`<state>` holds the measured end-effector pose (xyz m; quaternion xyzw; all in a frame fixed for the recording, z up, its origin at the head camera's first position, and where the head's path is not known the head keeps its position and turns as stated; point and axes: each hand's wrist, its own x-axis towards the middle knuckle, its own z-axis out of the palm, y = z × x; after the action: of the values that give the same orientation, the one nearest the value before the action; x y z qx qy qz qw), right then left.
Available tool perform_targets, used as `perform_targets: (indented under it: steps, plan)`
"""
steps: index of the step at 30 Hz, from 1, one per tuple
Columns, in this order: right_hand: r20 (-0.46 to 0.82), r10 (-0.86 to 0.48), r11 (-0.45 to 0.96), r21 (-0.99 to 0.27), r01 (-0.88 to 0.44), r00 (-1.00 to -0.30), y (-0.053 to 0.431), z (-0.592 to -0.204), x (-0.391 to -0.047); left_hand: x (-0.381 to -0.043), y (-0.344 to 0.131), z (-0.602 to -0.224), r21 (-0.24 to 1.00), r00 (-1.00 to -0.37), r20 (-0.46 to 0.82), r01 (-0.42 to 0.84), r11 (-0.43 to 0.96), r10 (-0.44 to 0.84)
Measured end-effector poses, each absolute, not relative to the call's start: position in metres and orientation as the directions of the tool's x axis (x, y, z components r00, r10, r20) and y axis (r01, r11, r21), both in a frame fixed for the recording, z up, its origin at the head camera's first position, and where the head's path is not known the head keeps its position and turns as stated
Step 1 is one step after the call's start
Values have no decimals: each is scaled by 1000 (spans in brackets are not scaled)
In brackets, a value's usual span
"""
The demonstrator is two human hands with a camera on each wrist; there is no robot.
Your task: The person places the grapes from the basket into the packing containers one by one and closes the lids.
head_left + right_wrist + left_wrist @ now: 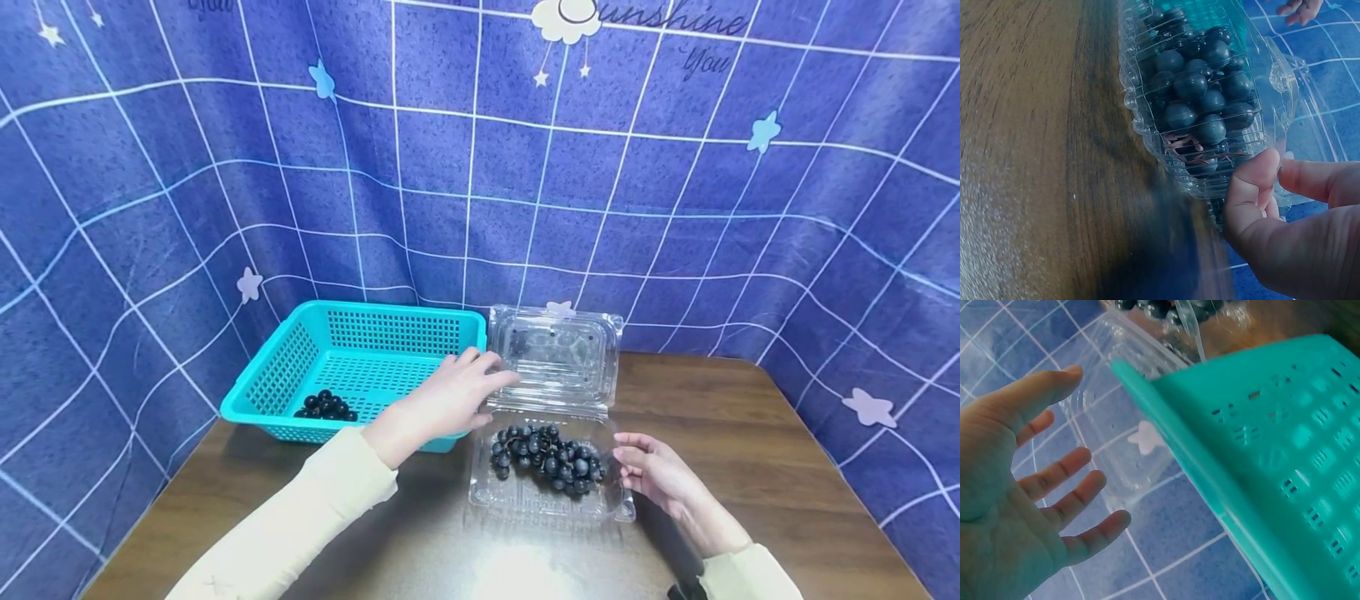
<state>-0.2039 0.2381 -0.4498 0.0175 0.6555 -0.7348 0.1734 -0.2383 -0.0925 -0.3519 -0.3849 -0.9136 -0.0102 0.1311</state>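
A hinged clear plastic container point(551, 508) lies on the table with its lid point(558, 354) raised against the backdrop. Inside its base rests a bunch of dark grapes point(551, 458), seen through the ribbed wall in the right wrist view. My right hand point(660, 479) pinches the container's right rim between thumb and forefinger. My left hand point(457, 392) hovers between the container and a turquoise basket point(397, 311). Its fingers point(1085, 500) are spread and hold nothing in the left wrist view. A small cluster of dark grapes point(326, 406) sits in the basket's front left part.
The brown wooden table point(712, 408) extends to the right of the container and in front of it. A blue checked cloth point(525, 183) with stars hangs behind and at both sides. A dark object point(684, 590) shows beside the right sleeve.
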Motion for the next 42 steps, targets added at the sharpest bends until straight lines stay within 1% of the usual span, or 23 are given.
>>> perform_targets:
  steps: [7,17,27,34,38,42]
  plan:
    - [-249,-227,-92,-957,275,-942,238,-451,-205,-244,-105,-352,-106,-676,280,684,721,682]
    - [-242,-232,-93,-959,269,-942,240,-452,-205,-245,-122,-351,-77,-702,306,654,752,643]
    - [-230,-249,-99,-960,261,-941,241,-453,-205,-257,-150,-358,-77,-715,357,619,781,602]
    - [-238,-248,-96,-959,268,-939,241,-452,-205,-264,-168,-366,-89,-725,370,595,799,581]
    - [-236,-247,-92,-960,265,-940,241,-452,-205,-266,-178,-369,-86,-745,366,569,818,557]
    - [-236,-247,-90,-960,265,-940,241,-452,-205,-268,-187,-371,-74,-781,332,538,840,530]
